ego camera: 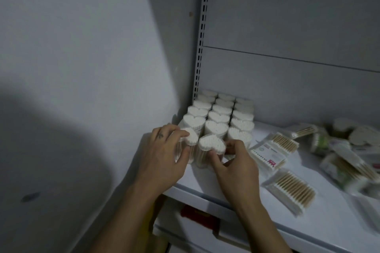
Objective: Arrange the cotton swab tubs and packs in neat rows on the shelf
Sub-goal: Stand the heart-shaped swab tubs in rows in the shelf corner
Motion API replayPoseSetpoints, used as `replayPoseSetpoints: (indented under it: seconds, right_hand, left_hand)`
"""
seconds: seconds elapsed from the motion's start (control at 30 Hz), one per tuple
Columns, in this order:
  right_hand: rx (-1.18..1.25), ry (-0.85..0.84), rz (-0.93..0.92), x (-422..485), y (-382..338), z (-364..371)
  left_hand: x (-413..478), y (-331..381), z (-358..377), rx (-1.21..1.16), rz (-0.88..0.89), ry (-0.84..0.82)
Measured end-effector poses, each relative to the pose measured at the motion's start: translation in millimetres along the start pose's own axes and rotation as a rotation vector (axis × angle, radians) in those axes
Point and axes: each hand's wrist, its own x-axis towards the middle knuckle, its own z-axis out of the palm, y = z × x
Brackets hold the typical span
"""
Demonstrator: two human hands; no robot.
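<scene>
The left hand (162, 154) curls round the left tub (190, 136). The right hand (236, 162) pinches the middle tub (211, 144) beside it, at the front of the rows (220, 113) on the shelf (205, 183). The tubs look light, stiff and slick, so grip the clear sides low down. Loose packs (269, 152) lie right of the right hand.

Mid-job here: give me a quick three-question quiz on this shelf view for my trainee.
1. True or false: the left hand grips the front left tub.
2. The right hand holds: A) a flat pack, B) the front middle tub, C) nothing.
3. Fill in: the flat packs lie loose to the ____ of the tub rows.
Key: 1 true; 2 B; 3 right.
</scene>
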Motion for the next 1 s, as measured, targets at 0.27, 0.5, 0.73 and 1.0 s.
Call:
replayPoseSetpoints:
  seconds: [0.27, 0.5, 0.73, 1.0]
  right_hand:
    - [-0.306, 0.128, -0.194, -12, -4, 4]
    - [-0.352, 0.147, -0.236, -11, -1, -3]
    - [-0.327, 0.165, -0.194, -8, 23, -61]
    - [-0.393, 0.283, -0.075, -29, 99, -175]
  left_hand:
    - [0, -8, 1, -0.040, 0.041, -0.031]
    - [1, 2, -2, 0.010, 0.114, 0.009]
    - [9, 63, 20, -0.052, 0.234, 0.058]
    - [-4, 191, 87, -0.239, 0.428, -0.224]
